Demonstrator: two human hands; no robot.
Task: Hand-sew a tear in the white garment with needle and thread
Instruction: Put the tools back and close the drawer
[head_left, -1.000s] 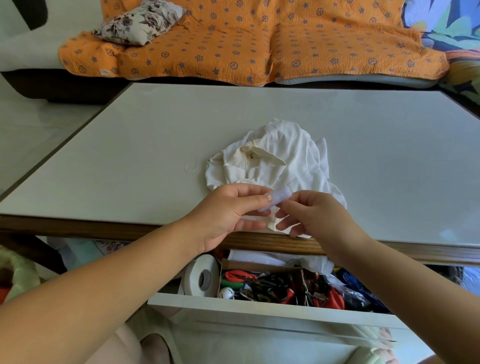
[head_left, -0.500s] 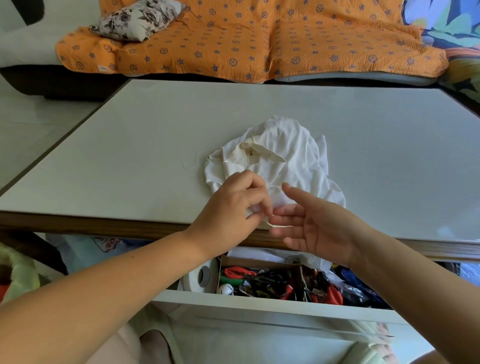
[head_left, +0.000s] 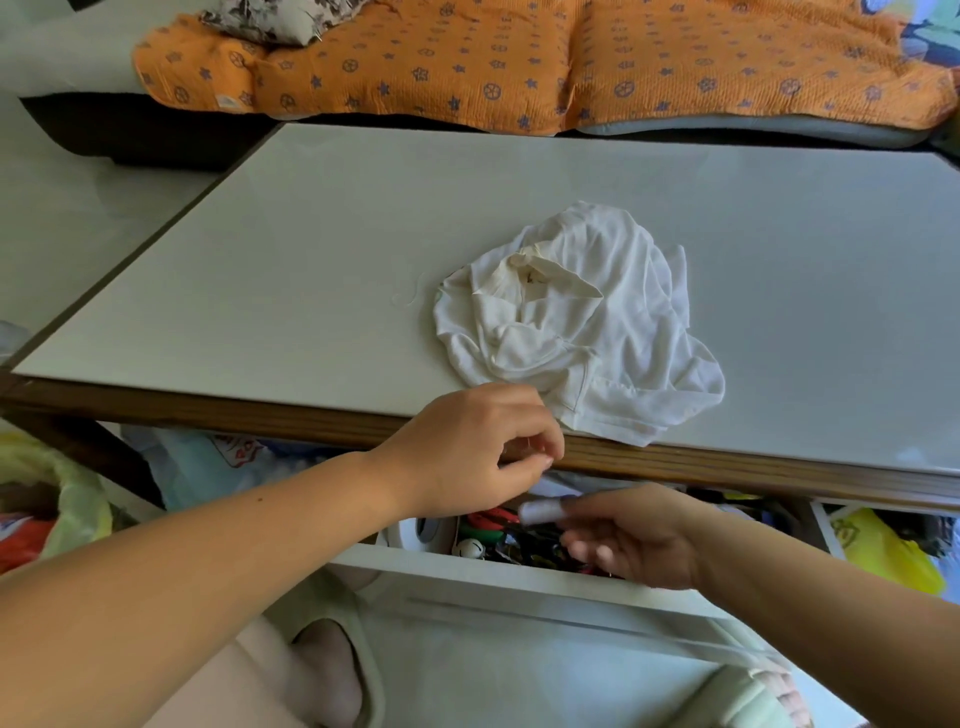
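The white garment (head_left: 571, 322) lies crumpled on the table (head_left: 260, 270) near its front edge. A loose bit of white thread (head_left: 410, 297) lies on the table just left of it. My left hand (head_left: 483, 452) hovers at the table's front edge, below the garment, thumb and fingertips pinched on a thin needle (head_left: 529, 447) that barely shows. My right hand (head_left: 634, 540), blurred, is lower, over the open drawer, and holds a small translucent tube (head_left: 540, 512) at its fingertips.
The open white drawer (head_left: 519, 577) under the table holds red-handled scissors, a white tape roll (head_left: 415, 532), a small bell and several other tools. An orange patterned sofa cover (head_left: 519, 62) lies behind the table. Bags sit on the floor left and right.
Both hands have come down off the garment. The left keeps its pinch and now sits at the table edge. The right has dropped over the drawer with the tube.
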